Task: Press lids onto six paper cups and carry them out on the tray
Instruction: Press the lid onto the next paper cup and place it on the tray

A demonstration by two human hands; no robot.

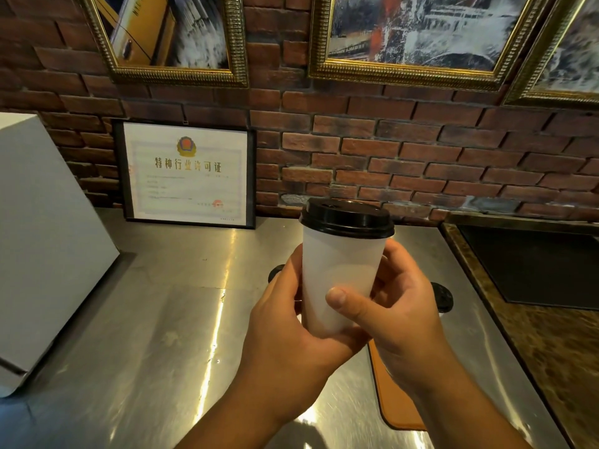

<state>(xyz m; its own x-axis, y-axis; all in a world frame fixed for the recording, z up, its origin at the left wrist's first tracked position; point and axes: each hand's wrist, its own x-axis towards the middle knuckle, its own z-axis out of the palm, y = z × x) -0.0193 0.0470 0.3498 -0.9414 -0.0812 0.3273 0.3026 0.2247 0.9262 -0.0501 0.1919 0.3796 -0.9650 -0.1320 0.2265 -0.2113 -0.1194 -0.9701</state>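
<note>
A white paper cup (337, 260) with a black lid (346, 218) seated on its rim is held up in front of me, above the steel counter. My left hand (285, 328) wraps round its lower left side. My right hand (398, 306) grips the right side, thumb across the front of the cup. An orange-brown tray (393, 406) lies on the counter below my right forearm, mostly hidden. Two more black lids show behind my hands, one lid (275, 273) at the left and another lid (442, 298) at the right; what is under them is hidden.
The steel counter (168, 319) runs to a brick wall. A framed certificate (186, 175) leans on the wall. A white box (42, 241) stands at the left. A dark recessed panel (534, 264) set in a marbled counter is at the right.
</note>
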